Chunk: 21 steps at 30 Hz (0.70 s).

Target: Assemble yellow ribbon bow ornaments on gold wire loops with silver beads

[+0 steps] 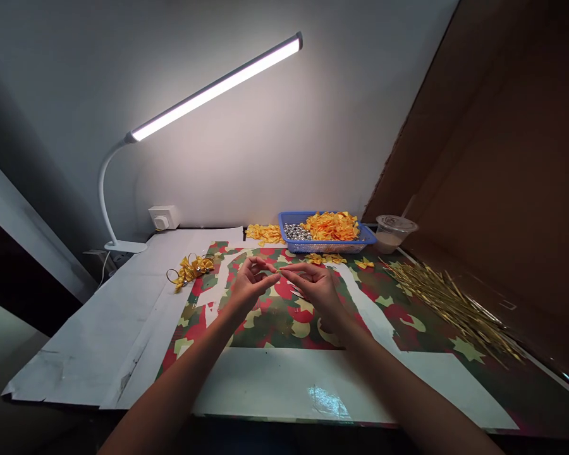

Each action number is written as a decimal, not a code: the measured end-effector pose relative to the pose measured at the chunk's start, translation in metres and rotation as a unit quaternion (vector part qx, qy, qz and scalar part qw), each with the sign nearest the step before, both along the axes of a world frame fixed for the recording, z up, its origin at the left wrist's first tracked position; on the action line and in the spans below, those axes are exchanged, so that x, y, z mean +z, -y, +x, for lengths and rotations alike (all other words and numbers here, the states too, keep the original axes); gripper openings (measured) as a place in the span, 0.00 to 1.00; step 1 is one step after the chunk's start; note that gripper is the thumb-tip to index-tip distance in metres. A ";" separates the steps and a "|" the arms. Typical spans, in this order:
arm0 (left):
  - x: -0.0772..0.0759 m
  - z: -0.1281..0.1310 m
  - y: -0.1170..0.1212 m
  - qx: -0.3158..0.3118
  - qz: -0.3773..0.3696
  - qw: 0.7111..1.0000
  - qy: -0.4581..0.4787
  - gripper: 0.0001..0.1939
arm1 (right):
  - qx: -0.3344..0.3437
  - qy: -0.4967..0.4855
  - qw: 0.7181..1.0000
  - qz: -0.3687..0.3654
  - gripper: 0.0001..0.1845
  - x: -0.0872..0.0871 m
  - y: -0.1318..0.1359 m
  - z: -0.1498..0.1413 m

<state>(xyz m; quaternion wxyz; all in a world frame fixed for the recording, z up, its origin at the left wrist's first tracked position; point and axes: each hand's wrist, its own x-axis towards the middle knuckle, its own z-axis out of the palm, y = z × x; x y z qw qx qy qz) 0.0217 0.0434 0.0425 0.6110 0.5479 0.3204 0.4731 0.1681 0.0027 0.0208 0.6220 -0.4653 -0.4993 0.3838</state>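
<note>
Over the middle of the patterned table cover, my left hand (252, 283) and my right hand (313, 284) meet fingertip to fingertip. Both are closed in a pinch. Whatever lies between the fingertips is too small to make out. A thin, pointed, shiny thing (297, 293) shows just below my right hand's fingers; its kind is unclear. Left of my left hand lies a bunch of gold bows (189, 272) with looped ties. Beyond my right hand are loose yellow bows (326, 258) and a blue basket (329, 248) holding orange-yellow bows (334, 226) and silver beads (296, 232).
A pile of gold strips (450, 303) lies at right, near a brown cardboard panel (512, 189). A lidded plastic cup (392, 234) stands behind it. More yellow bows (264, 234) sit left of the basket. A lit lamp (218, 88) reaches over the table from the left.
</note>
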 end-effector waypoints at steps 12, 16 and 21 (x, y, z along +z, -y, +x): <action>0.004 -0.002 -0.002 0.016 -0.019 1.000 0.005 0.26 | -0.005 -0.004 1.000 -0.008 0.16 0.000 -0.001 0.002; 0.004 -0.003 -0.003 0.019 -0.018 1.000 0.003 0.25 | -0.007 -0.014 1.000 -0.009 0.16 0.001 -0.002 0.003; 0.005 -0.005 -0.004 0.026 -0.012 1.000 0.003 0.24 | -0.014 -0.023 1.000 -0.014 0.17 0.002 -0.003 0.002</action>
